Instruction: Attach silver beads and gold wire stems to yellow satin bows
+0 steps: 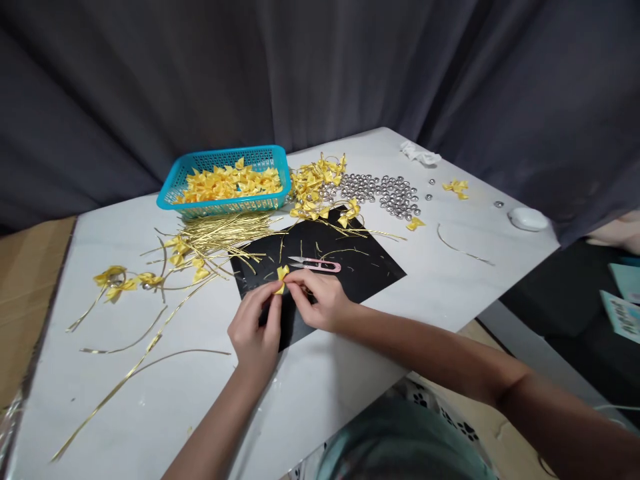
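Between my two hands is a small yellow ribbon bow (282, 275), held above the black mat (367, 287). My left hand (257, 323) pinches its lower left side with thumb and finger. From the right, my right hand (320, 300) grips the same bow with its fingertips closed. Pink-handled thread snips (316, 265) lie on the mat just beyond the hands, blades pointing left. Short gold wire clippings are scattered around them. Whether a wire or a bead is also in my fingers is hidden.
Behind the mat stands a blue basket (223, 205) full of yellow bows. A bundle of gold twist ties (227, 231) lies before it. Silver beads (397, 197) spread rightward beside a pile of finished bows (317, 177). A white computer mouse (528, 219) sits near the right edge.
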`<state>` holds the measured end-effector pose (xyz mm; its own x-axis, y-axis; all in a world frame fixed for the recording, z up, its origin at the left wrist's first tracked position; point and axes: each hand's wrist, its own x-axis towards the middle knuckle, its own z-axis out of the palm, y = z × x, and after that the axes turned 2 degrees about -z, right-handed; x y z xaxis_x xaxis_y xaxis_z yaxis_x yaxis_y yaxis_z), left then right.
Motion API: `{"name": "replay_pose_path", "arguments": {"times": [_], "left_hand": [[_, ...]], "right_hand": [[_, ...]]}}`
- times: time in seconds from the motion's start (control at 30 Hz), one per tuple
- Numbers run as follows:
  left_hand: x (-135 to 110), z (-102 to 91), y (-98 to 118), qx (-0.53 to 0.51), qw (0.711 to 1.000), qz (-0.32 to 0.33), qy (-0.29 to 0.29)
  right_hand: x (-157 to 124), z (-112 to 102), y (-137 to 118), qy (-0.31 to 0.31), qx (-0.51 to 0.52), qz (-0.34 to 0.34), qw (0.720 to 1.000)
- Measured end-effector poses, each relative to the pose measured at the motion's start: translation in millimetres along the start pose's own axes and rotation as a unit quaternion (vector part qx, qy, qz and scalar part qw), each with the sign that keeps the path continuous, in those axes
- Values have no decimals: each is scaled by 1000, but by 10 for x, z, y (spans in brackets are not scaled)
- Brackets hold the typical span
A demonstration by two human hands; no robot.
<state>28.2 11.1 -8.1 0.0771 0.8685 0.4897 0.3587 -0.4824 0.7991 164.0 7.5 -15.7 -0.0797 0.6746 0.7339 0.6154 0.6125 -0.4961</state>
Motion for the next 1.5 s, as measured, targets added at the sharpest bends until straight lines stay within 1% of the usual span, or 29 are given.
{"name": "replay_pose_path", "arguments": {"times": [0.1,0.2,0.23,0.27,0.3,0.33,0.4,0.43,0.47,0.5,0.57,0.6,0.67,0.73,0.8,0.87,0.9,1.0,1.07,1.13,1.27,1.33,1.4,1.43,1.5], "left_hand": [[14,-3,5,5,1000,4,-14],[19,-4,-6,10,999,22,-25],[20,-4,-13,14,999,36,-28],[20,-6,-20,19,998,55,-32],[20,-8,-28,25,996,77,-36],[21,-12,-37,33,994,100,-40],[22,-23,-53,48,988,138,-47],[24,-29,-60,54,986,152,-48],[26,-33,-66,59,984,163,-48],[29,-36,-73,62,982,171,-49],[36,-35,-85,67,979,186,-49],[41,-32,-91,70,977,194,-46],[51,-27,-103,80,974,206,-39],[62,-27,-115,92,972,215,-32],[72,-35,-128,101,971,216,-28],[82,-48,-143,105,971,216,-20],[86,-54,-152,107,971,215,-12],[97,-59,-175,111,970,214,6],[101,-54,-187,112,970,217,4],[103,-50,-193,112,968,223,-5],[102,-46,-181,110,966,233,-23],[93,-35,-161,108,962,245,-55],[78,-16,-139,104,954,261,-100],[70,-6,-129,101,951,267,-119],[57,9,-120,98,949,268,-136]], "right_hand": [[55,-57,5,-4,6,-2,1000],[188,-192,-1,22,-22,35,999],[246,-240,2,12,-32,51,998],[306,-284,9,-21,-29,64,997],[366,-322,21,-72,-8,80,994],[423,-352,37,-133,36,100,985],[517,-393,75,-238,150,145,949],[553,-404,92,-269,200,163,928],[581,-411,107,-288,236,175,911],[601,-414,117,-298,259,183,900],[620,-407,126,-309,277,186,890],[620,-395,124,-313,276,184,890],[611,-354,108,-299,255,169,904],[593,-291,82,-255,237,152,925],[577,-215,54,-204,249,162,933],[564,-145,38,-174,283,202,921],[558,-118,37,-175,297,222,912],[539,-85,61,-209,316,254,890],[518,-95,83,-218,310,245,892],[492,-111,92,-209,286,217,909],[464,-116,52,-187,231,133,946],[490,-115,7,-161,224,109,955],[554,-132,-47,-124,240,118,955],[600,-151,-75,-106,264,133,949],[704,-207,-128,-91,330,166,925]]}}
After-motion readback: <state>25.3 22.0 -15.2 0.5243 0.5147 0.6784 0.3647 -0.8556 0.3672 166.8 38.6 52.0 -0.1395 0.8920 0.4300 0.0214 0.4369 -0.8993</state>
